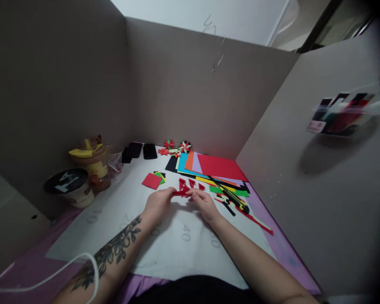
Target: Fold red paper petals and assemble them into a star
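Note:
Between my two hands is a small folded piece of red paper [180, 193], held just above the white sheet. My left hand [158, 203] pinches its left end, and my right hand [204, 204] has its fingers closed on the right end. Just beyond my fingers lie several small folded red paper pieces [191, 183]. To the left of them is a little stack of square papers, a red square [152, 180] on top with green, yellow and black edges showing. My fingers partly hide the held paper's shape.
Coloured paper sheets [221, 166] lie fanned at the back right, with a yellow-black utility knife [234, 198] and paper scraps nearer. Folded paper stars [185, 146] and a black phone [150, 151] sit behind. Tubs [70, 185] stand left. Grey panels [190, 88] enclose the table; a white cable [91, 257] crosses lower left.

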`<state>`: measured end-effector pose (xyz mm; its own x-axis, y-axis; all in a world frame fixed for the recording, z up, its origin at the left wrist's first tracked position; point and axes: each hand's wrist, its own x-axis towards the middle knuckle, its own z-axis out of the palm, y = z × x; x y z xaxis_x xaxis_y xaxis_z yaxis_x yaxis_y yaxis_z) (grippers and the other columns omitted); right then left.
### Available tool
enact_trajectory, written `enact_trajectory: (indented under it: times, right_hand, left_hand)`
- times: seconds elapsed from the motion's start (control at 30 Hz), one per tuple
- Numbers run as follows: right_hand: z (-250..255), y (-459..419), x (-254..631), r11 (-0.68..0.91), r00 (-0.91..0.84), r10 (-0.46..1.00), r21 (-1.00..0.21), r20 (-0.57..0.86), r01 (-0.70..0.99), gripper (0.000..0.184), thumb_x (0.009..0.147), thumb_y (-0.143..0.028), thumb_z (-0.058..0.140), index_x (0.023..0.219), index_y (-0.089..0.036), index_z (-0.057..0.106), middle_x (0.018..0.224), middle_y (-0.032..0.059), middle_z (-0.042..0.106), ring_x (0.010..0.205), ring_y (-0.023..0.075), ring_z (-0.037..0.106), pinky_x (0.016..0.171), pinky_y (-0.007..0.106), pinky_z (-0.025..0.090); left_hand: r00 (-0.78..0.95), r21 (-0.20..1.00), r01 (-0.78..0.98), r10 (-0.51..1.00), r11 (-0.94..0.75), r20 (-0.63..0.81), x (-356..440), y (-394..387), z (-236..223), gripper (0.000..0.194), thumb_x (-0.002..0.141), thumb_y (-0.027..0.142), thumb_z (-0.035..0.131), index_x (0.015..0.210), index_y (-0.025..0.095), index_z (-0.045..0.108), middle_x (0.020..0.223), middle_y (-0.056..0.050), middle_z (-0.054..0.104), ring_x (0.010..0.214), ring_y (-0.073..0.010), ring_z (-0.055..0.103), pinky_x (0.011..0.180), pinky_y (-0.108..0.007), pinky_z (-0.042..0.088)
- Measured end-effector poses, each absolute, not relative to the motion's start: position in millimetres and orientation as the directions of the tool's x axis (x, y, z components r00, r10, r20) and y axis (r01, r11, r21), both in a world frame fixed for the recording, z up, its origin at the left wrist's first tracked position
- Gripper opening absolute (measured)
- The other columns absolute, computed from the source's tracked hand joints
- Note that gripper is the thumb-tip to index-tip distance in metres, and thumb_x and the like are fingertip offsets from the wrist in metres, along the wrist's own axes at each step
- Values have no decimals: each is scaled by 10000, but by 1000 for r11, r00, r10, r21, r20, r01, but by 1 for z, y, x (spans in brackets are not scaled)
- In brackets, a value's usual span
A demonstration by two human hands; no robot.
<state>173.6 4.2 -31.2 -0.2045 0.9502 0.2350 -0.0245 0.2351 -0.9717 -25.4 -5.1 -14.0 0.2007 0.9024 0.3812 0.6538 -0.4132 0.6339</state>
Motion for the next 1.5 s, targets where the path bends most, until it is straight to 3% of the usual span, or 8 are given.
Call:
enact_trajectory:
  times: [0.27, 0.47, 0.63, 0.8, 1.07, 1.2, 1.3, 1.5]
  right_hand:
    - [-32, 17, 161, 11, -83, 996, -999, 15, -50, 173, 638, -293, 691, 739, -154, 670, 665, 19, 656, 597, 133, 576, 599, 253, 448]
    - [-17, 27, 176, 146, -171, 980, -951, 102, 274, 164, 655, -98, 518, 741, -174, 636, 743, 8, 642, 689, 142, 576, 652, 263, 442]
    - [-5, 23, 184, 316, -275, 938, -845, 211, 432, 238, 698, -62, 438, 763, -190, 629, 811, 19, 623, 783, 150, 573, 732, 282, 443]
    - [-12, 8, 181, 255, -52, 964, -859, 259, 444, 198, 783, -135, 455, 941, -199, 556, 901, 45, 586, 810, 157, 571, 716, 288, 473]
    - [-17, -22, 150, 607, -419, 702, -178, 576, 774, 268, 795, -151, 541, 1044, -241, 581, 1080, 88, 547, 866, 202, 511, 732, 338, 450]
    - [-21, -30, 148, 652, -494, 640, -76, 588, 754, 118, 832, -181, 517, 870, -218, 622, 901, 48, 623, 741, 163, 526, 668, 297, 434]
    - [-28, -34, 155, 703, -542, 641, -133, 544, 698, 161, 843, -142, 482, 889, -211, 620, 876, 36, 644, 777, 153, 557, 694, 277, 450]
    - [-33, -32, 171, 739, -577, 658, -268, 483, 618, 179, 836, -132, 490, 911, -208, 634, 898, 53, 664, 812, 150, 580, 728, 280, 483]
  left_hand:
    - [236, 771, 498, 918, -397, 320, -22, -4, -5, 316, 823, 261, 460, 1124, 223, 548, 1061, -54, 643, 883, -186, 606, 738, -264, 445]
    - [337, 881, 402, 935, -249, 110, -5, 32, 10, 372, 798, 389, 495, 1104, 184, 546, 839, -48, 669, 706, -170, 610, 634, -259, 448]
    - [470, 861, 420, 880, -286, 63, -7, 50, 7, 273, 685, 191, 553, 952, 175, 608, 699, 4, 618, 620, -134, 552, 570, -218, 393]
    - [315, 937, 334, 949, -103, -8, -22, 53, -8, 156, 634, 120, 522, 777, 173, 485, 601, 48, 530, 529, -103, 482, 487, -188, 335]
    - [207, 974, 213, 978, -79, 34, -21, 33, -24, 253, 607, 120, 566, 803, 187, 421, 758, 25, 547, 683, -125, 567, 564, -196, 414]
    - [229, 960, 247, 971, -129, 72, -26, 12, -24, 299, 646, 136, 570, 917, 181, 451, 879, -10, 569, 731, -133, 585, 609, -223, 453]
    - [335, 875, 367, 922, -316, 192, -35, 2, -22, 373, 706, 121, 530, 1069, 182, 476, 1047, -64, 560, 802, -151, 586, 700, -288, 481]
    - [686, 317, 559, 642, -766, 343, -42, -12, -19, 248, 799, 101, 501, 964, 217, 647, 1084, -73, 603, 1037, -243, 489, 874, -406, 406]
